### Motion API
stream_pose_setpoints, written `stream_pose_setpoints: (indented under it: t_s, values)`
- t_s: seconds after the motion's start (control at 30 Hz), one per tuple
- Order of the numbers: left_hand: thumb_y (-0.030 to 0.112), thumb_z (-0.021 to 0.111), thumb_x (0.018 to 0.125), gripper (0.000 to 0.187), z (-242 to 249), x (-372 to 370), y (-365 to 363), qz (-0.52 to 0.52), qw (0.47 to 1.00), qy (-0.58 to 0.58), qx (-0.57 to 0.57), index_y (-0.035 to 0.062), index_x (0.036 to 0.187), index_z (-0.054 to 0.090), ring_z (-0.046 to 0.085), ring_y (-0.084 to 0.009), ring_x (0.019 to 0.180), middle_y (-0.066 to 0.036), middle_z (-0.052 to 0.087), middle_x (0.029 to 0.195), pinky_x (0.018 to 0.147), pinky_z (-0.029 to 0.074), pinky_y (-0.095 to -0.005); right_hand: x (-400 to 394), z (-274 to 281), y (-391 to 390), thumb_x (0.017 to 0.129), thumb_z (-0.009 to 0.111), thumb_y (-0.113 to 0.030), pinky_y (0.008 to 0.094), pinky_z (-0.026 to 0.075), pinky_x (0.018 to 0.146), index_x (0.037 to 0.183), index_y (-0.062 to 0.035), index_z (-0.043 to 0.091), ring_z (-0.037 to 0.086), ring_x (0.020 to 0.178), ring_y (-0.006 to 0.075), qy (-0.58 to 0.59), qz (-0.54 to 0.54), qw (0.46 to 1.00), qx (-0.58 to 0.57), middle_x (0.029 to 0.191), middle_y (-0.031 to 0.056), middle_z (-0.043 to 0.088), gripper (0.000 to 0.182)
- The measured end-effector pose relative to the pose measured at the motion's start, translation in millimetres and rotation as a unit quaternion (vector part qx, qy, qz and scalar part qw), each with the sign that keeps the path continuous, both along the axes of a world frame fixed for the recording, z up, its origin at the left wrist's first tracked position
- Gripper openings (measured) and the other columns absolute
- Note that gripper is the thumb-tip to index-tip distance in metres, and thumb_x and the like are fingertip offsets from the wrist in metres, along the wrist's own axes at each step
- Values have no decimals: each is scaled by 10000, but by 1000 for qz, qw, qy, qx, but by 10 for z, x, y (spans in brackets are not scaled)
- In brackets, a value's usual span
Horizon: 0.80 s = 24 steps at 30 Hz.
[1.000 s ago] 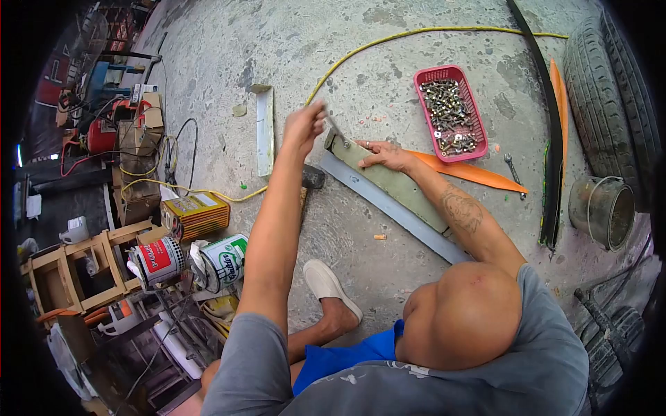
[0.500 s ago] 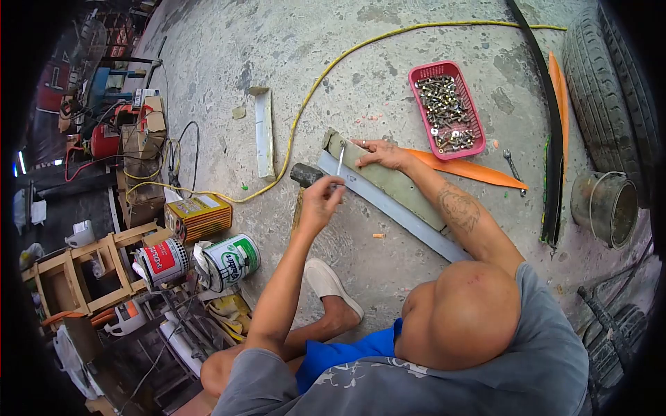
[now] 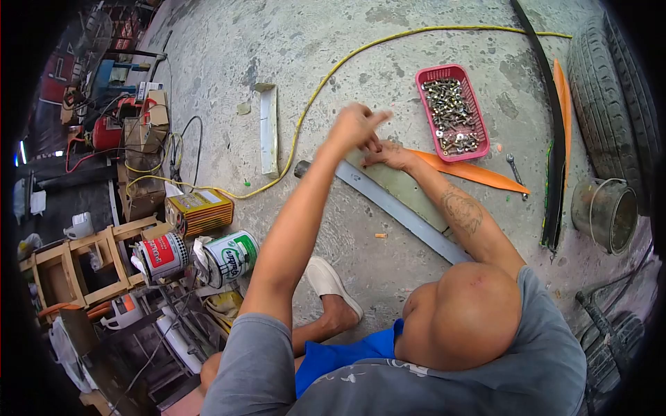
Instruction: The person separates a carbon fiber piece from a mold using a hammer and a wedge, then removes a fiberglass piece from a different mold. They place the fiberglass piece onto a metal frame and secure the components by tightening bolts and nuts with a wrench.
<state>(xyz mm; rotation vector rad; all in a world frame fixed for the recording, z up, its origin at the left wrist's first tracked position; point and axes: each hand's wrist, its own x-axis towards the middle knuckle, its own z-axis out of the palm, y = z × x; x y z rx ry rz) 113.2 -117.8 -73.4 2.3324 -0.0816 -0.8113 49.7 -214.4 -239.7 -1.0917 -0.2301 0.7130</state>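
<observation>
My left hand (image 3: 355,127) is raised over the far end of a greenish flat metal piece (image 3: 406,191), its fingers blurred but apart, with no object visible in it. Just beside and below it, my right hand (image 3: 392,157) lies open on that piece, its fingertips partly covered by my left hand. A long grey-blue metal bar (image 3: 402,216) runs along the near edge of the greenish piece. Close to the bar's far end is a dark cylindrical head (image 3: 302,168), mostly hidden behind my left forearm.
A pink basket (image 3: 483,142) of bolts, an orange strip (image 3: 479,175) and a wrench (image 3: 515,173) lie to the right, before a bucket (image 3: 603,215) and tires (image 3: 598,104). At left are an angled metal piece (image 3: 268,132), yellow cable (image 3: 305,111) and paint cans (image 3: 229,258).
My left hand has moved up and right from the bar to beside my right hand. The thin silver tool it held is no longer visible. My right hand's fingers have drawn back slightly.
</observation>
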Motion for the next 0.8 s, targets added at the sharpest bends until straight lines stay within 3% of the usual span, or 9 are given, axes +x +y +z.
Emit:
stream_pose_setpoints:
  t_s: [0.1, 0.17, 0.23, 0.27, 0.33, 0.43, 0.57, 0.63, 0.8]
  values:
    - [314, 648, 911, 415, -91, -562, 183, -129, 983, -127, 14, -94, 990, 654, 624, -184, 500, -169, 653, 675, 490, 493, -328, 124, -95, -21, 828, 680, -249, 256, 452, 885, 1439, -112, 459, 579, 994, 114, -212, 72, 955, -197, 1145, 49, 651, 664]
    - [228, 661, 899, 331, -189, -935, 501, -194, 954, -226, -29, -79, 1017, 630, 658, -170, 620, -155, 659, 728, 561, 509, -312, 3, 84, -20, 824, 680, -247, 253, 451, 874, 1446, -120, 449, 578, 982, 111, -31, -36, 997, -54, 1140, 53, 652, 675]
    - [139, 663, 891, 256, -294, -1194, 824, 8, 998, -53, -32, -52, 1046, 591, 659, -154, 712, -107, 651, 786, 631, 516, -279, -24, 298, -83, 816, 685, -240, 247, 447, 872, 1455, -114, 432, 574, 986, 109, -36, -18, 995, -94, 1164, 53, 644, 699]
    - [139, 663, 891, 256, -328, -1190, 948, 6, 998, -51, -31, -52, 1046, 591, 659, -154, 712, -107, 651, 786, 631, 516, -279, -29, 380, -98, 810, 691, -236, 248, 447, 872, 1460, -113, 423, 573, 985, 111, -17, -9, 996, -84, 1171, 51, 640, 714]
    - [87, 663, 888, 201, -386, -1179, 1228, 262, 927, 19, -269, -19, 1031, 569, 626, -129, 697, -41, 618, 779, 654, 510, -233, -47, 371, -71, 804, 696, -232, 249, 447, 871, 1465, -112, 413, 573, 984, 112, 3, 1, 997, -72, 1178, 48, 636, 729]
    - [106, 655, 906, 178, -660, -685, 1559, 404, 840, 79, -354, 7, 1029, 571, 594, -109, 685, -19, 595, 773, 656, 500, -205, 5, 322, -49, 801, 701, -221, 252, 449, 868, 1470, -111, 406, 572, 979, 112, 13, 0, 999, -32, 1177, 43, 632, 739]
    - [206, 673, 907, 252, -791, 219, 1468, 334, 836, 114, -420, -19, 1001, 607, 585, -132, 616, -50, 617, 759, 570, 498, -216, 0, 261, -30, 801, 702, -206, 255, 454, 874, 1475, -100, 391, 577, 986, 114, 19, 4, 998, -51, 1181, 43, 628, 750]
    - [284, 684, 898, 344, -384, 319, 826, 360, 883, 50, -297, -39, 997, 613, 628, -140, 612, -105, 668, 788, 520, 498, -228, 4, 289, -29, 801, 704, -204, 253, 454, 876, 1477, -98, 387, 577, 986, 113, 26, 5, 999, -27, 1182, 41, 627, 754]
    - [392, 622, 919, 459, -102, -51, -34, 116, 980, 0, -161, -64, 885, 661, 673, -178, 550, -171, 693, 690, 475, 507, -273, 29, -66, 63, 798, 693, -159, 256, 468, 882, 1443, -66, 425, 607, 1013, 140, -107, -105, 987, -51, 1191, 67, 637, 704]
